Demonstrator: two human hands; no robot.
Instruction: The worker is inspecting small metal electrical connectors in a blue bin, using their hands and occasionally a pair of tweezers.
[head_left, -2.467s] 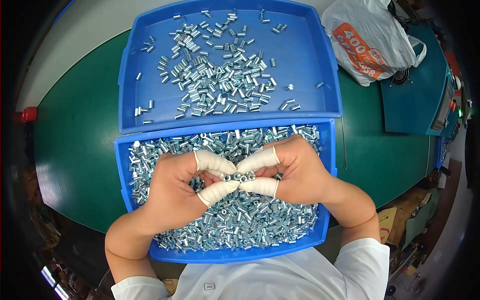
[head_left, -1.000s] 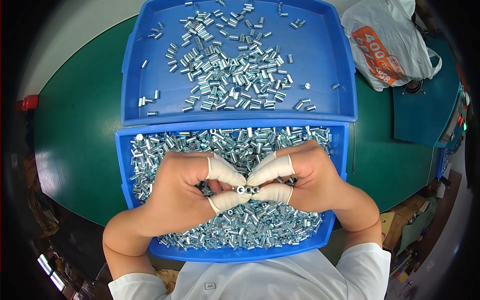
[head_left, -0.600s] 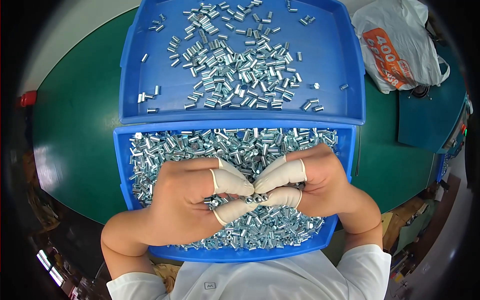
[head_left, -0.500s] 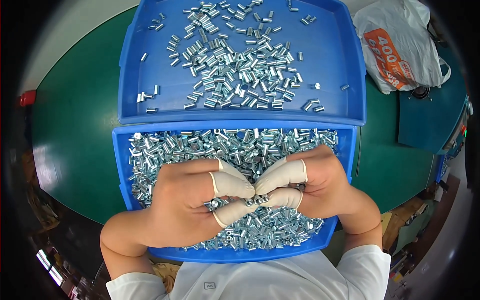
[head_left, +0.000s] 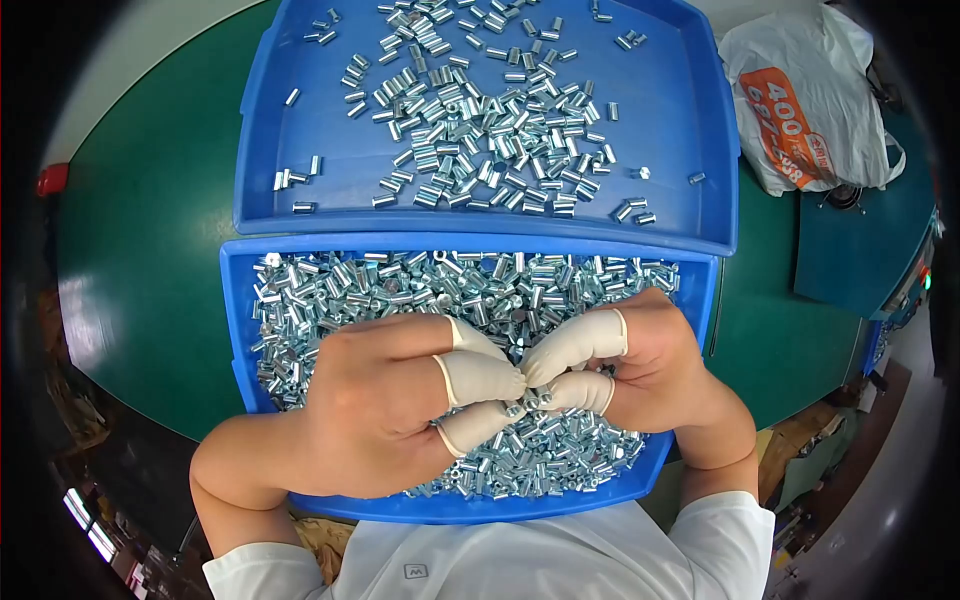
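Note:
My left hand (head_left: 390,395) and my right hand (head_left: 625,355) meet over the near blue tray (head_left: 470,243), with pale finger cots on thumbs and fingers. Pinched between their fingertips are a few shiny metal rivet nuts (head_left: 530,401), side by side with their round ends toward me. Both hands touch this small group; how the grip divides between them is partly hidden by the fingers. Beneath the hands, a thick heap of loose rivet nuts (head_left: 530,465) fills the near tray.
Beyond the near tray stands a second blue tray (head_left: 660,120), holding a looser pile of rivet nuts (head_left: 480,130). A white plastic bag (head_left: 850,80) with an orange print lies at the far right of the green table (head_left: 140,270). Something red (head_left: 52,179) sits at the far left.
Both hands have shifted slightly right with the rivet nuts still pinched between the fingertips. The whole view has also moved a little.

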